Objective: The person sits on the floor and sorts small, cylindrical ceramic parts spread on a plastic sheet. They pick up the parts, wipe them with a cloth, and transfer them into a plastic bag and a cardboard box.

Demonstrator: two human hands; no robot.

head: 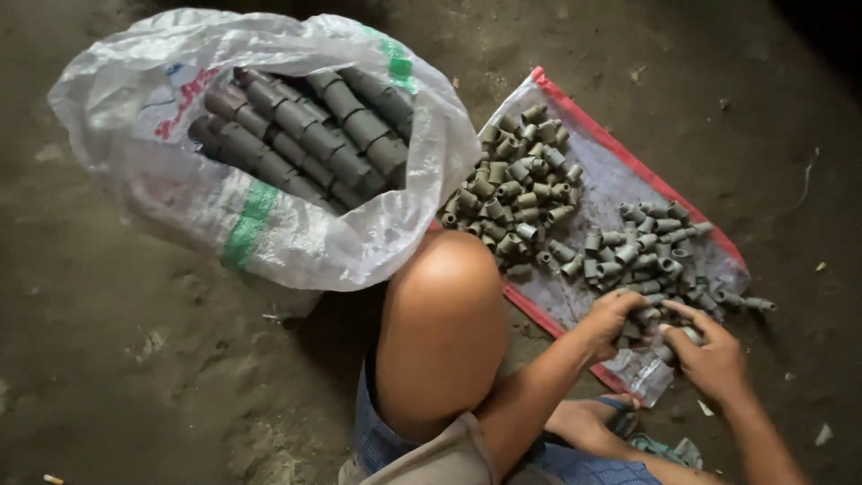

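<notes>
Mid-sorting at sheet's (620, 175) near corner: left hand (611, 316) and right hand (709, 359) each clenched on fittings (648, 321); next calls for a sure pinch on one piece.

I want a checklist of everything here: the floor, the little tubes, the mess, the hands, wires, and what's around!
Surface: dark dirt floor, a red-edged woven sheet spread on it.
Job's things: two heaps of small grey tube pieces on the sheet.
Clutter: pale scraps on the floor.
Hands: left hand and right hand both grip tube pieces.
Cables: nothing seen.
Surroundings: white sack holding stacked tube rows; a bent knee.
</notes>
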